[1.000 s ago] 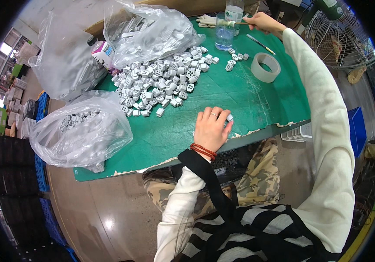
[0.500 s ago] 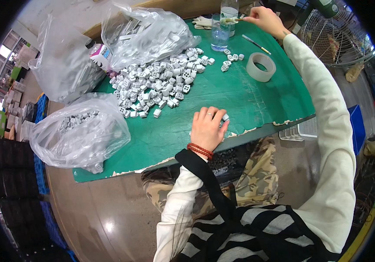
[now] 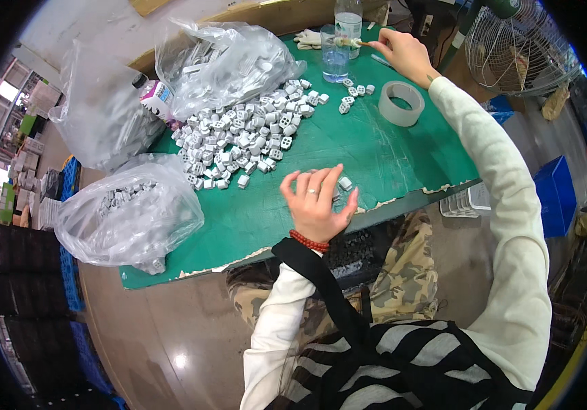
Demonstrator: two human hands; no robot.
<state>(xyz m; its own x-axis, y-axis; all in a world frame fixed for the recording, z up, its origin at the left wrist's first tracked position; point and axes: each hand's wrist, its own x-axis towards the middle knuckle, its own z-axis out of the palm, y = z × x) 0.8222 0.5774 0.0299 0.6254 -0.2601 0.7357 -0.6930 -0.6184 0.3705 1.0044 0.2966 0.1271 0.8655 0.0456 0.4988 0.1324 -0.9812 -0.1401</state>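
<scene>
The left hand (image 3: 317,201) is resting near the six o'clock edge of the green counter (image 3: 375,154), fingers spread wide, holding nothing; a small grey part (image 3: 345,183) is lying just beside it at one o'clock. The right hand (image 3: 402,55) is reaching to twelve o'clock, pinching a thin brush (image 3: 352,43) over a clear cup (image 3: 335,55); a tape roll (image 3: 401,103) is sitting near it at six o'clock. A heap of grey parts (image 3: 242,137) is spreading toward ten o'clock, beside clear plastic bags (image 3: 129,215).
</scene>
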